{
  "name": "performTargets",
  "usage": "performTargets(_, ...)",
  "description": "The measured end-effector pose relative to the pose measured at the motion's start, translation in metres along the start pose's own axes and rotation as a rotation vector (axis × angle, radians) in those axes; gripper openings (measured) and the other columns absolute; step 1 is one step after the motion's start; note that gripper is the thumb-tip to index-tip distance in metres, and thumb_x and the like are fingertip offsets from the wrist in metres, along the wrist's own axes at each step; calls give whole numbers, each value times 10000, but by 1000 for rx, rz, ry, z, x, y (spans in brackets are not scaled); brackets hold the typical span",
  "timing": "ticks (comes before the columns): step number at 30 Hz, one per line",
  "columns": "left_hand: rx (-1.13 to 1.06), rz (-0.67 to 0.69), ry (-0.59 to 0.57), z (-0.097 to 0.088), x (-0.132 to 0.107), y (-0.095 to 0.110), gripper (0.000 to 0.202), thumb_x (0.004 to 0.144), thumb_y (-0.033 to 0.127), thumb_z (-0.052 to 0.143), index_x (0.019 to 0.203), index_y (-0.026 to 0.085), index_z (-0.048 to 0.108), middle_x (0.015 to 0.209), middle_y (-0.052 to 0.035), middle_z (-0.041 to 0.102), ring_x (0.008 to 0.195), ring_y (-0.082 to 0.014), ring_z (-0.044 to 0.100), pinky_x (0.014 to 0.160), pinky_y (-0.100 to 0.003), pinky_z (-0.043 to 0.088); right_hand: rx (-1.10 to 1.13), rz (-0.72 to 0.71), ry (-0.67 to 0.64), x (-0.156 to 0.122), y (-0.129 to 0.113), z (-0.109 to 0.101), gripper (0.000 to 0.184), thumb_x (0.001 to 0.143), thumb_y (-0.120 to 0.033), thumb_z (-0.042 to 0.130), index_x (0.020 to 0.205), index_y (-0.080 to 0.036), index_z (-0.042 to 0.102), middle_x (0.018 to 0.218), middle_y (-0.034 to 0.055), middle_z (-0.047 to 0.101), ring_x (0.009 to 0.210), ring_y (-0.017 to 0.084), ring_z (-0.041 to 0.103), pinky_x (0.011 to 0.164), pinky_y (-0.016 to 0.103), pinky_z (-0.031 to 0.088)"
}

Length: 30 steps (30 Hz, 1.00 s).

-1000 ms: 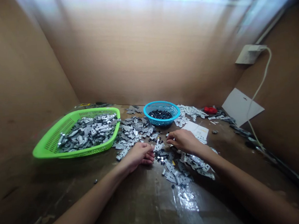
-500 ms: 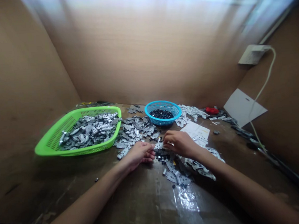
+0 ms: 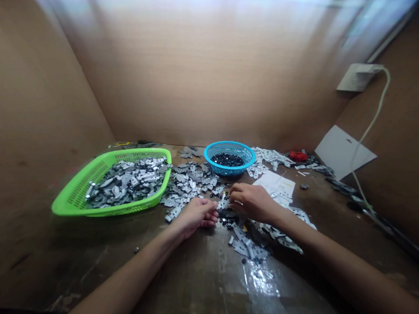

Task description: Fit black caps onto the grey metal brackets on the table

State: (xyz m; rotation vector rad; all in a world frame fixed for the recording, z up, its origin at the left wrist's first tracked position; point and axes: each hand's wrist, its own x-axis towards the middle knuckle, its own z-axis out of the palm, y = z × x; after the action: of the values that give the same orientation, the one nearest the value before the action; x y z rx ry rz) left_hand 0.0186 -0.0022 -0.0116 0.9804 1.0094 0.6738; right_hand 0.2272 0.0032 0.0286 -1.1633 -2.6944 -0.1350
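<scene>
My left hand rests on the brown table with its fingers curled, pinching a small grey metal plate at the fingertips. My right hand faces it a few centimetres away, fingers pinched together over small black parts; what it holds is too small to name. Loose grey metal plates lie heaped behind and between the hands, and more lie under my right forearm.
A green basket full of grey plates stands at the left. A small blue basket of black parts sits behind the hands. White papers, a red object and a wall socket with cable are at right. Cardboard walls enclose the table.
Both hands stay together over the pile; the right hand has shifted slightly left toward the left hand. The view has drifted a little.
</scene>
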Motion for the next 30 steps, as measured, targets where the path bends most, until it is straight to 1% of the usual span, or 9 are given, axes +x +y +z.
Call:
performTargets(7, -6, 7, 11, 1, -1, 1, 312, 652, 414, 660, 691, 124, 549, 656, -46, 618, 508, -72, 544, 515, -202, 447, 110, -5, 6, 0, 1, -4, 121, 822, -297, 527, 877, -225, 608, 965, 26, 585, 824, 135, 541, 654, 218, 353)
performTargets(9, -7, 5, 3, 0, -1, 1, 309, 658, 412, 654, 686, 125, 543, 657, -47, 618, 505, -73, 545, 511, -202, 446, 135, 17, 6, 1, 8, -9, 138, 826, -299, 516, 887, -227, 617, 965, 28, 594, 807, 134, 549, 657, 220, 355)
performTargets(12, -5, 0, 7, 0, -1, 1, 304, 660, 406, 649, 692, 124, 542, 663, -50, 619, 505, -78, 552, 512, -207, 452, 125, 133, -25, -2, 28, -20, 153, 818, -282, 510, 870, -221, 641, 899, 30, 629, 772, 144, 561, 656, 230, 353)
performTargets(13, -6, -1, 11, -1, -1, 1, 299, 657, 400, 652, 702, 124, 543, 663, -50, 620, 505, -79, 553, 513, -208, 454, 126, 167, -75, -4, 36, -23, 147, 802, -269, 521, 847, -221, 652, 858, 25, 642, 760, 149, 566, 654, 231, 353)
performTargets(17, -16, -18, -3, 0, -2, 3, 275, 656, 365, 656, 739, 133, 535, 663, -41, 615, 511, -83, 555, 510, -208, 458, 222, 196, -408, -10, 59, -25, 142, 711, -216, 571, 793, -213, 687, 752, 6, 671, 675, 141, 581, 596, 206, 360)
performTargets(19, -13, -22, -15, 0, -2, 5, 264, 667, 358, 647, 739, 134, 527, 667, -41, 612, 525, -87, 562, 513, -205, 459, 258, 195, -480, -11, 61, -20, 175, 683, -225, 588, 826, -214, 689, 769, 0, 678, 660, 137, 584, 569, 197, 361)
performTargets(21, -9, -20, -16, 0, -2, 5, 257, 675, 354, 640, 746, 135, 526, 679, -45, 613, 543, -93, 571, 517, -204, 460, 254, 186, -472, -10, 60, -14, 213, 677, -244, 594, 868, -224, 686, 791, -1, 682, 664, 138, 587, 566, 196, 363)
performTargets(23, -7, -16, -11, 0, -3, 6, 255, 676, 351, 638, 760, 136, 529, 692, -49, 616, 554, -96, 576, 520, -204, 461, 224, 165, -421, -10, 57, -10, 221, 685, -259, 590, 886, -242, 682, 799, -4, 683, 674, 140, 590, 573, 199, 364)
performTargets(30, 8, -32, -16, 2, -4, 6, 267, 672, 358, 640, 780, 136, 540, 682, -41, 614, 532, -81, 559, 521, -198, 456, 117, 118, -265, -10, 52, 4, 150, 756, -290, 564, 875, -250, 644, 796, 2, 664, 692, 142, 589, 563, 206, 347)
